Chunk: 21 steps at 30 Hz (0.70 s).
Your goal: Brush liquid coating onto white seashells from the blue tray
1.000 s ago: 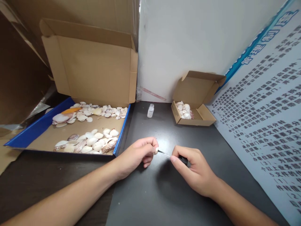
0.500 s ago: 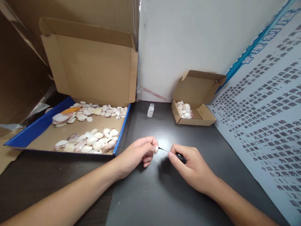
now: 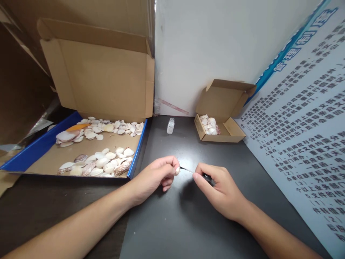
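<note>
Pale small shell point(image 3: 177, 171) sits pinched at the fingertips of the left hand point(image 3: 155, 177), low over the dark tabletop point(image 3: 172, 223), centre of view. A thin dark-tipped brush point(image 3: 188, 170) lies just right of it, long axis running left-right, tip touching or all but touching the shell's right side; contact too small to tell. The right hand point(image 3: 221, 194) grips the brush's black handle end, fingers closed round it, thumb and forefinger forward on the shaft. Left fingers curled tight on the shell, none loose. Both hands close together, the shell between them, left nearer since it holds it. Well behind: small clear vial point(image 3: 170, 126) upright, small cardboard box point(image 3: 219, 124) with shells right of it, blue-rimmed tray point(image 3: 136, 154) of shells to the left.
</note>
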### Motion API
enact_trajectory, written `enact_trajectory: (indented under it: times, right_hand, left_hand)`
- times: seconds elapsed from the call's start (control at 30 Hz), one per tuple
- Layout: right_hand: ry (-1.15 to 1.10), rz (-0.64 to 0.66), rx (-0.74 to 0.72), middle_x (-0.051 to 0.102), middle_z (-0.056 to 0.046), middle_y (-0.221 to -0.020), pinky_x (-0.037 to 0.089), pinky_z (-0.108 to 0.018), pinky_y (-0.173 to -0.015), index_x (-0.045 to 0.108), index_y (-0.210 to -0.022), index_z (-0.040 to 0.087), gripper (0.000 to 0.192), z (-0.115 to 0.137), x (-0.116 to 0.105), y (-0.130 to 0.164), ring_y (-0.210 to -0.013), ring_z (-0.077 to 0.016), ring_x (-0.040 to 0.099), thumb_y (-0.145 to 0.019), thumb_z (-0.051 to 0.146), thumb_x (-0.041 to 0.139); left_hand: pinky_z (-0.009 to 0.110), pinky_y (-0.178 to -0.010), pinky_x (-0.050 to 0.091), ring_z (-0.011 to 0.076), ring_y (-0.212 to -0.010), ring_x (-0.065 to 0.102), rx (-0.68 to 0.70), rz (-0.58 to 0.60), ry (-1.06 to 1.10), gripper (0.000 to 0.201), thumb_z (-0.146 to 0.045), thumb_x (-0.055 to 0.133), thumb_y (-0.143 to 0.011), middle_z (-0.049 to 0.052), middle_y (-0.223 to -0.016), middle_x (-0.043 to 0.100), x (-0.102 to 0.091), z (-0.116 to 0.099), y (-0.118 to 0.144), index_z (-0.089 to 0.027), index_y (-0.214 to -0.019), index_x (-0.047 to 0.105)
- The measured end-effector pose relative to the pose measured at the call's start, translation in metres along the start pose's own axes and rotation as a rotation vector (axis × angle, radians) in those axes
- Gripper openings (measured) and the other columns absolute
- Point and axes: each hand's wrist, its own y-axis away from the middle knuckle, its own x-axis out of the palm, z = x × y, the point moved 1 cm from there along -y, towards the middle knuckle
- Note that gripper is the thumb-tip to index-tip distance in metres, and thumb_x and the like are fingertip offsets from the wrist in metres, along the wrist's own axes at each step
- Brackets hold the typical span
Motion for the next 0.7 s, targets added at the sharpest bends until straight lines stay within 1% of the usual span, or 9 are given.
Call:
enact_trajectory:
  times: [0.07,0.1,0.2,0.27,0.4,0.47,0.57,0.7]
  right_hand:
    - [-0.015,0.016,-0.042,0.041,0.005,-0.059,0.029,-0.025,-0.054,0.041,-0.067,0.020,0.030,0.0011,-0.0001,0.0005,-0.054,-0.0106,0.038,-0.095,0.029,0.046]
    - [-0.005,0.025,-0.040,0.041,0.005,-0.059,0.029,-0.025,-0.054,0.041,-0.067,0.020,0.029,0.0013,0.0000,0.0006,-0.054,-0.0106,0.038,-0.094,0.029,0.046]
    - [0.061,0.020,0.041,0.041,0.005,-0.058,0.027,-0.026,-0.055,0.041,-0.066,0.020,0.030,-0.0001,0.0000,0.0002,-0.054,-0.0110,0.038,-0.094,0.028,0.047]
    - [0.059,0.004,0.060,0.040,0.005,-0.057,0.027,-0.026,-0.054,0.041,-0.066,0.020,0.030,-0.0008,-0.0003,0.0005,-0.054,-0.0111,0.037,-0.094,0.029,0.047]
    - [-0.015,0.010,-0.037,0.041,0.005,-0.058,0.029,-0.025,-0.054,0.042,-0.067,0.020,0.030,0.0007,-0.0004,0.0028,-0.054,-0.0105,0.038,-0.096,0.029,0.046]
    - [0.003,0.011,-0.039,0.041,0.005,-0.058,0.029,-0.025,-0.054,0.042,-0.067,0.020,0.030,0.0010,-0.0003,0.0028,-0.054,-0.0104,0.038,-0.095,0.028,0.046]
    - [0.028,-0.017,0.007,0.039,0.006,-0.057,0.028,-0.025,-0.053,0.042,-0.066,0.020,0.030,0.0005,-0.0012,0.0015,-0.053,-0.0102,0.037,-0.095,0.027,0.047]
    - [-0.029,-0.010,-0.049,0.040,0.006,-0.057,0.029,-0.024,-0.053,0.042,-0.066,0.020,0.031,0.0021,-0.0023,0.0019,-0.053,-0.0100,0.038,-0.095,0.028,0.046]
  left_hand:
    - [0.020,-0.048,0.030,0.0074,-0.050,0.028,0.007,0.005,-0.007,0.008,-0.021,0.053,-0.079,-0.008,-0.056,0.033,-0.0003,0.0003,-0.0001,-0.019,-0.075,0.046]
    - [0.020,-0.048,0.030,0.0075,-0.050,0.029,0.009,0.008,-0.010,0.008,-0.022,0.053,-0.079,-0.008,-0.055,0.034,-0.0005,0.0005,0.0000,-0.019,-0.075,0.046]
    - [0.020,-0.048,0.030,0.0073,-0.051,0.029,0.009,0.010,-0.017,0.011,-0.024,0.055,-0.080,-0.008,-0.056,0.033,-0.0009,0.0008,0.0002,-0.019,-0.075,0.046]
    - [0.020,-0.048,0.030,0.0072,-0.051,0.029,0.009,0.010,-0.016,0.012,-0.025,0.055,-0.081,-0.008,-0.056,0.033,-0.0013,0.0010,0.0002,-0.019,-0.075,0.047]
    - [0.020,-0.048,0.031,0.0073,-0.050,0.028,0.014,0.023,-0.006,0.010,-0.024,0.055,-0.080,-0.009,-0.054,0.034,-0.0020,0.0018,0.0002,-0.020,-0.076,0.047]
    - [0.020,-0.048,0.030,0.0073,-0.050,0.029,0.015,0.023,-0.005,0.010,-0.024,0.055,-0.080,-0.009,-0.054,0.034,-0.0022,0.0024,0.0004,-0.020,-0.076,0.047]
    - [0.020,-0.048,0.030,0.0071,-0.050,0.029,0.011,0.017,-0.010,0.012,-0.026,0.056,-0.081,-0.009,-0.055,0.034,-0.0021,0.0030,0.0002,-0.020,-0.076,0.047]
    - [0.020,-0.048,0.031,0.0073,-0.050,0.029,0.017,0.016,-0.004,0.010,-0.024,0.055,-0.080,-0.008,-0.054,0.034,-0.0017,0.0027,-0.0010,-0.020,-0.075,0.047]
